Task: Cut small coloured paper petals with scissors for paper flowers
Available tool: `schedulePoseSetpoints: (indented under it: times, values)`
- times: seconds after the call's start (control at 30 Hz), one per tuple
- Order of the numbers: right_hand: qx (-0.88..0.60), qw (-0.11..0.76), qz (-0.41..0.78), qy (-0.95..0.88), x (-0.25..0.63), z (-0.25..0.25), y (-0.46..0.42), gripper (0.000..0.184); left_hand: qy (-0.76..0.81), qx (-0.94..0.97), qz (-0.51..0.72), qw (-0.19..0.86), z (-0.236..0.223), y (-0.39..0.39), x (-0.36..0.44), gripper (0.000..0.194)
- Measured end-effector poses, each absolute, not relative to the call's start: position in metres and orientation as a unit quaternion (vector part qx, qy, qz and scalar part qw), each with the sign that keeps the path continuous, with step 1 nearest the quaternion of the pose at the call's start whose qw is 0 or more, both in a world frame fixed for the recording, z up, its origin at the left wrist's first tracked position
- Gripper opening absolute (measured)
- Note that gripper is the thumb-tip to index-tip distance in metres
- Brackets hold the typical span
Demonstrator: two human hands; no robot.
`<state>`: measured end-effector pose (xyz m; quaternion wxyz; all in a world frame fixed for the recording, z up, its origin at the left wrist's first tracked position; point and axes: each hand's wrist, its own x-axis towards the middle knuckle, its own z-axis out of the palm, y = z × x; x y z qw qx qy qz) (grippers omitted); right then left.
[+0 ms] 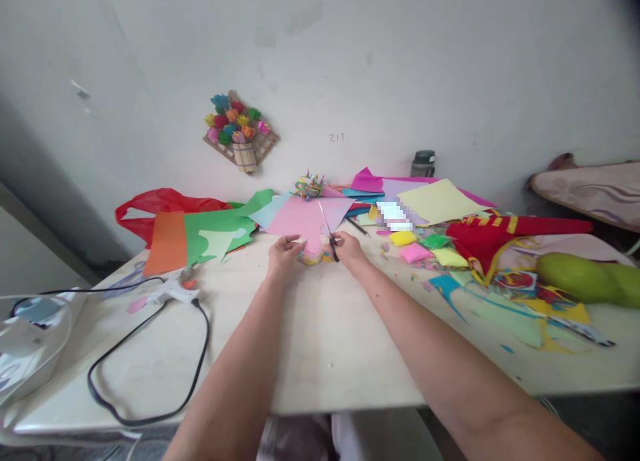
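My right hand (347, 251) is closed round the dark handles of a pair of scissors (325, 219), whose blades point up and away over a large pink paper sheet (305, 215). A small piece of pink paper (314, 246) lies between my hands, over a yellowish patterned item that I cannot make out clearly. My left hand (285, 254) is curled at the left edge of the pink piece, fingertips pinched on it. Small coloured scraps lie close to my right hand.
A glue gun (173, 291) with a looped black cord lies left, near a white power strip (37, 341). Orange (167, 237) and green paper (215, 231) sit back left. Coloured packets (416, 253), paper scraps and a green pillow-like object (575, 277) are right. A dark bottle (423, 163) stands against the wall.
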<state>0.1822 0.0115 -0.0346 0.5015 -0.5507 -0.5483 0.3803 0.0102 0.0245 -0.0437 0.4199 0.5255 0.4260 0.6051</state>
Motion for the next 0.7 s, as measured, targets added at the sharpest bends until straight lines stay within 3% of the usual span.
schedulePoseSetpoints:
  times: [0.1, 0.33, 0.5, 0.7]
  values:
    - [-0.497, 0.555, 0.455, -0.488, 0.177, -0.03, 0.008, 0.034, 0.414, 0.535, 0.594, 0.436, -0.038, 0.018, 0.018, 0.047]
    - [-0.481, 0.586, 0.467, -0.454, 0.174, -0.02, 0.001, 0.035, 0.438, 0.533, 0.57, 0.447, -0.025, 0.002, 0.025, 0.039]
    - [-0.46, 0.606, 0.428, -0.487, 0.172, -0.027, 0.004, 0.036, 0.415, 0.54, 0.527, 0.508, -0.026, -0.001, 0.026, 0.039]
    - [-0.491, 0.609, 0.348, -0.517, 0.175, -0.04, 0.016, 0.031, 0.452, 0.521, 0.545, 0.478, -0.029, -0.001, 0.025, 0.034]
